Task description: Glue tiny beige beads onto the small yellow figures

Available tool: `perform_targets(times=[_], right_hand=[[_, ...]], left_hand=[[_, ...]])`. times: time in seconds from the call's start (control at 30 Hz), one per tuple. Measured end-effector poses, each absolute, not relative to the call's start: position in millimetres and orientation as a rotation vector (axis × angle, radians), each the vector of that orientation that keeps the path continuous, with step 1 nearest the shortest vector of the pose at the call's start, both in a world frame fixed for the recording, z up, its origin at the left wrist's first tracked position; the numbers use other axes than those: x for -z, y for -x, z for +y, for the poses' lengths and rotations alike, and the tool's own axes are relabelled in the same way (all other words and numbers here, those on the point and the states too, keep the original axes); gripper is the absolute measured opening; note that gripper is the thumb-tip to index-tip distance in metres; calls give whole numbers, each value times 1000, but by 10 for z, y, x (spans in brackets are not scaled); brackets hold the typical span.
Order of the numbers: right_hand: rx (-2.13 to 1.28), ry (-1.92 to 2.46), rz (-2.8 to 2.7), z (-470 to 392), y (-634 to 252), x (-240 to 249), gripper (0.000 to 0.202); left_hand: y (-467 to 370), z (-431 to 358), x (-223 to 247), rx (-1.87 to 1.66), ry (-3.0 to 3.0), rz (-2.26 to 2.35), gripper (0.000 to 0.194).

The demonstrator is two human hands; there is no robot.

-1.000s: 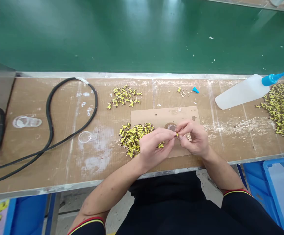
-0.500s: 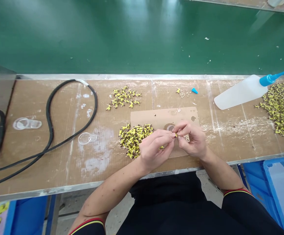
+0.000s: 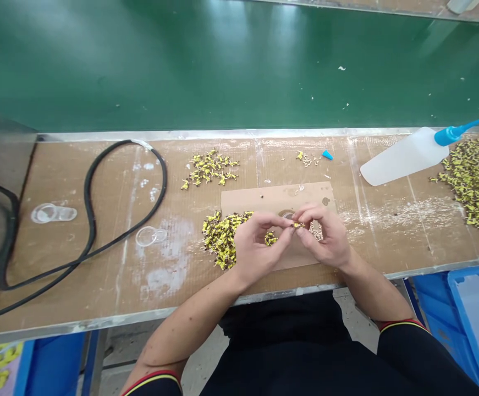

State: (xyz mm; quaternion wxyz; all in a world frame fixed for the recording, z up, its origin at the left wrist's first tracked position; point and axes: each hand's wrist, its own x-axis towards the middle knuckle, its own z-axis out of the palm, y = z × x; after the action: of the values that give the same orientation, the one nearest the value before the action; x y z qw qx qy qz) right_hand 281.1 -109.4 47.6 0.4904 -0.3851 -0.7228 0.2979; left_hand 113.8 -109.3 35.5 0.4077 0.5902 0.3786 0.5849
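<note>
Between the fingertips of both hands is a tiny yellow-and-dark figure point(image 3: 298, 225), too small to make out fully. My left hand point(image 3: 259, 242) pinches it from the left with thumb and forefinger. From the right, my right hand point(image 3: 324, 234) pinches its other side. Beneath the hands lies a cardboard sheet point(image 3: 239, 201). A heap of similar yellow-and-dark pieces point(image 3: 223, 239) sits at its left edge, partly behind my left hand. Small pale bits point(image 3: 315, 230) show by my right hand. Behind the fingertips, a small round clear dish point(image 3: 287, 215) is partly hidden.
Farther back lie a scattered yellow group point(image 3: 210, 166), pale bits point(image 3: 310, 159) and a blue cap point(image 3: 327, 155). A white squeeze bottle point(image 3: 406, 157) lies to the right, beside a large yellow pile point(image 3: 476, 184). A black cable point(image 3: 88, 203) loops on the left near clear plastic pieces point(image 3: 53, 213).
My left thumb and forefinger have opened into a rounder pinch, and more of the small figure shows between the fingertips. The camera view has shifted slightly.
</note>
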Motion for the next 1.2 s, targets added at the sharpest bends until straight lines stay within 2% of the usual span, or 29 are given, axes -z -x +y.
perform_targets(times=[0.1, 0.33, 0.43, 0.53, 0.67, 0.77, 0.9, 0.97, 1.03, 1.2], right_hand=[[-816, 936, -1684, -1104, -2827, -450, 30], [-880, 1005, -1612, -1120, -2861, -403, 21], [-744, 1034, -1659, -1071, -2974, -475, 8], [-661, 1077, -1671, -1023, -3103, -542, 25], [-604, 1074, -1692, -990, -3232, -568, 25], [-545, 1095, -1765, -953, -3350, -567, 18], [-485, 1192, -1821, -884, -3557, -575, 11], [-490, 1243, -1946, -865, -3643, -586, 16], [-521, 1281, -2069, -858, -3701, -597, 24], [-636, 1400, -2146, -863, -3762, -591, 11]], left_hand=[[-1117, -1047, -412, -1329, -1216, 917, 20], [-1057, -954, -407, -1147, -1167, 852, 15], [-858, -771, -363, -1268, -1356, 1106, 12], [-499, -471, -282, -1465, -1656, 1512, 7], [-31, -129, -117, -1312, -1839, 1897, 9], [144, -50, -61, -1096, -1943, 1949, 7], [123, -159, -231, -1263, -1998, 1882, 13], [27, -259, -368, -1223, -2109, 1689, 14], [-98, -359, -479, -911, -2268, 1393, 17], [-396, -533, -526, -283, -2386, 1009, 24]])
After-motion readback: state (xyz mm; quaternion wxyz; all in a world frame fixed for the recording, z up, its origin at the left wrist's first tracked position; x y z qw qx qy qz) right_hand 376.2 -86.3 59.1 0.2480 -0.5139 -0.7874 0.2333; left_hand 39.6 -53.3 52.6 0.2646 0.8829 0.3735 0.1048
